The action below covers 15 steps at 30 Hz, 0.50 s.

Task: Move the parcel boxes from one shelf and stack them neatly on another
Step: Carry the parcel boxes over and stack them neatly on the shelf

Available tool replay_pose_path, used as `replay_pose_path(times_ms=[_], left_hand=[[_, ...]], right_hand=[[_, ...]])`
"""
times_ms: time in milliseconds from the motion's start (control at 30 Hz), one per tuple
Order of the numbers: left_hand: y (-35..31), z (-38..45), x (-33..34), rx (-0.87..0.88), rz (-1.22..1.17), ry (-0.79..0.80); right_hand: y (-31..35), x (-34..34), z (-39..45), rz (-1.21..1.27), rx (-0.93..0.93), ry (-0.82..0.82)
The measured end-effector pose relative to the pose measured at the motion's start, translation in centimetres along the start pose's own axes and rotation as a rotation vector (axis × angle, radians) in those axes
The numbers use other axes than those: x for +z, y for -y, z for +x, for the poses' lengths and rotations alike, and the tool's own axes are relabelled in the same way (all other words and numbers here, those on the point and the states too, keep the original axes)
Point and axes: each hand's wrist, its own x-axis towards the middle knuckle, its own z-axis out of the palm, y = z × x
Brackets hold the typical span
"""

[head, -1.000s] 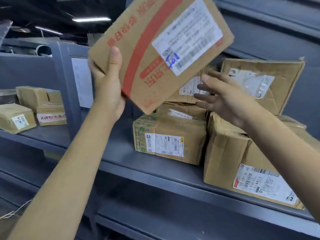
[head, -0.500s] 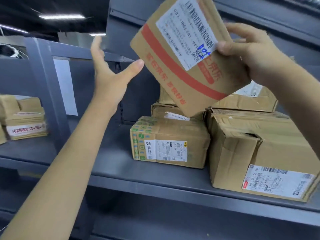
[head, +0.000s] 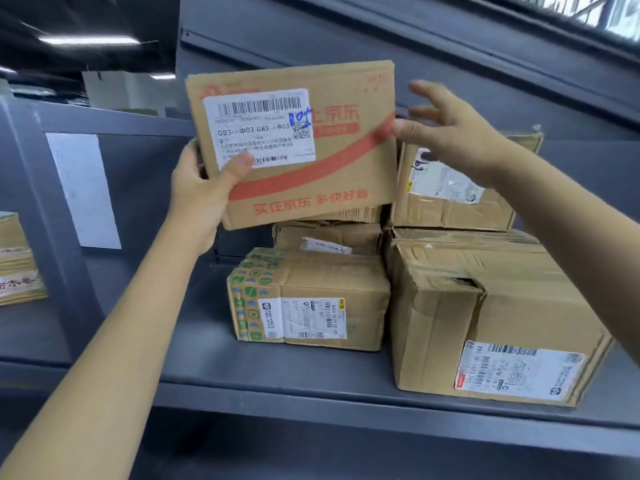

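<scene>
Parcel (head: 332,168) upright between hands, above shelf (head: 277,379)

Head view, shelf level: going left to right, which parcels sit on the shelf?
Stacked parcels at the left edge → green-printed box → big torn box. The boxes behind these overlap too much to place.

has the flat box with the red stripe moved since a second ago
Yes. The flat box has turned from tilted to nearly upright and come down, closer to the green-printed box on the shelf.
</scene>
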Motion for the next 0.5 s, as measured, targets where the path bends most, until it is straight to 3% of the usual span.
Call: replay_pose_path(times_ms=[100, 333, 500], left_hand=[[0.2, -0.1, 3.0, -0.014, -0.036, 0.072], [1.6, -0.2, 13.4, -0.04, 0.041, 0.295], [4.5, -0.7, 19.7, -0.097, 0.193, 0.37]], right_hand=[[-1.8, -0.5, -1.1, 0.106, 0.097, 0.11], [-6.6, -6.3, -2.9, 0.01, 0.222, -0.167], [-11.3, -9.3, -4.7, -0.082, 0.362, -0.248]])
